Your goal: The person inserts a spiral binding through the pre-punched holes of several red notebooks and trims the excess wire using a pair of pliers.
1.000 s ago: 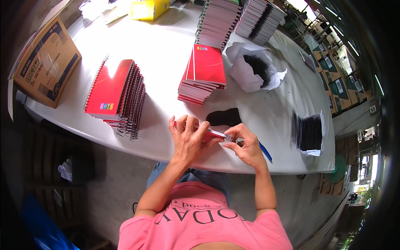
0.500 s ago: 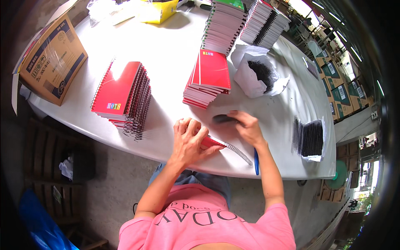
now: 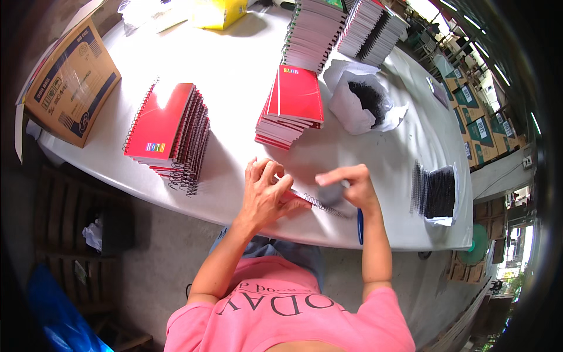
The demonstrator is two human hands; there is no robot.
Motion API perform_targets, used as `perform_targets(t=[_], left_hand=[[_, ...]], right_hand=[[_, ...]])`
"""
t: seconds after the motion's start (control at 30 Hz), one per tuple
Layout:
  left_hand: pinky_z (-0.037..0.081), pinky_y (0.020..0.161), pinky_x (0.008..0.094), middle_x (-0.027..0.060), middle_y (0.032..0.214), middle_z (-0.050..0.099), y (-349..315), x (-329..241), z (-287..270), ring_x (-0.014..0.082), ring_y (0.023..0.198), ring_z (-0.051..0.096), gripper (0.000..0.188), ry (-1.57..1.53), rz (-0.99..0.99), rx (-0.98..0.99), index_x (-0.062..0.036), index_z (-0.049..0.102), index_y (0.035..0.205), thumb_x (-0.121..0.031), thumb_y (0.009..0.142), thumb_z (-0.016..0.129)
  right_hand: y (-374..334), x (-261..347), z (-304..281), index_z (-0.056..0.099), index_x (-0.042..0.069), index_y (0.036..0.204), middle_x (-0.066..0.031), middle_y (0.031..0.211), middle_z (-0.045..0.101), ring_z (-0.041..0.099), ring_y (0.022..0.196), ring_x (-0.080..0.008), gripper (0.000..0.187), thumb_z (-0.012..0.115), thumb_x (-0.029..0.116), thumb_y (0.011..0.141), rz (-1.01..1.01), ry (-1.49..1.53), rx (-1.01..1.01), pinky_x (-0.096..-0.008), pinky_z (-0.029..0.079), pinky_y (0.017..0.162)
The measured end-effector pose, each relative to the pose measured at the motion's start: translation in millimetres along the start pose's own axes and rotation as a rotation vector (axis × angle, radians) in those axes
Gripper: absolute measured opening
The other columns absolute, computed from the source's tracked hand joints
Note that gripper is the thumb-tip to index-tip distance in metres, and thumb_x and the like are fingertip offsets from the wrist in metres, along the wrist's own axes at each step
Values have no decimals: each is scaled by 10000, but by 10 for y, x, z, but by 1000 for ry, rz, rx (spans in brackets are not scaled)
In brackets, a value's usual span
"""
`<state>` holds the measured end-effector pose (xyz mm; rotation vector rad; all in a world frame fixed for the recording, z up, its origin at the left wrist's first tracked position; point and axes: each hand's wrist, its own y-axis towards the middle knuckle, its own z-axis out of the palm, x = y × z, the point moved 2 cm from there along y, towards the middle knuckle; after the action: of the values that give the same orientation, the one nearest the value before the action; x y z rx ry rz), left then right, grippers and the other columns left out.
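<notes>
My left hand [image 3: 263,190] is closed on a red notebook [image 3: 287,195] held on edge near the table's front, its fingers over the top. A thin wire spiral coil [image 3: 321,204] sticks out from the notebook's right end. My right hand [image 3: 358,185] has its forefinger stretched to the left and the other fingers curled round a dark, rounded object [image 3: 331,193]. Motion blurs this object, so its kind is unclear; it is right by the coil. Just below my right wrist, a slim blue piece [image 3: 360,227] shows at the table's front edge.
Left stands a stack of spiral-bound red notebooks [image 3: 158,120], beyond it a cardboard box [image 3: 73,88]. Ahead are red notebooks without coils [image 3: 299,94] and tall notebook stacks [image 3: 311,35]. A white bag of black coils [image 3: 352,108] and a bundle of black coils [image 3: 438,193] lie right.
My right hand has moved slightly down and right with the dark object, which now blurs beside the coil. The coil's free end appears pulled straighter. My left hand keeps its hold on the notebook.
</notes>
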<state>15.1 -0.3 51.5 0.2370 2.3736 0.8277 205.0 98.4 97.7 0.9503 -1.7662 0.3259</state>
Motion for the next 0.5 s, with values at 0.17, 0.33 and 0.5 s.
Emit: perform_targets(t=[0.17,0.33,0.5], left_hand=[[351,929,477,101,1100,455,32,5,-32,312,1077,418,533,-75,8,-19,-99,572,773,-510,527,806],[444,815,419,156,1195,367,122,71,-91,320,1039,449,575,-150,-74,-88,-74,561,787,-488,505,843],[496,693,399,156,1193,325,101,200,-34,262,826,490,567,-354,-194,-50,-62,552,794,-436,513,871]], right_hand=[[99,-93,8,731,27,877,-108,880,718,691,833,-169,340,562,-140,634,139,-172,-7,-260,530,757],[135,19,127,716,-26,828,-156,862,709,694,802,-233,272,516,-111,665,37,88,19,-304,537,763],[147,208,109,732,42,864,-91,877,720,686,782,-170,313,599,-130,639,-122,335,158,-263,520,732]])
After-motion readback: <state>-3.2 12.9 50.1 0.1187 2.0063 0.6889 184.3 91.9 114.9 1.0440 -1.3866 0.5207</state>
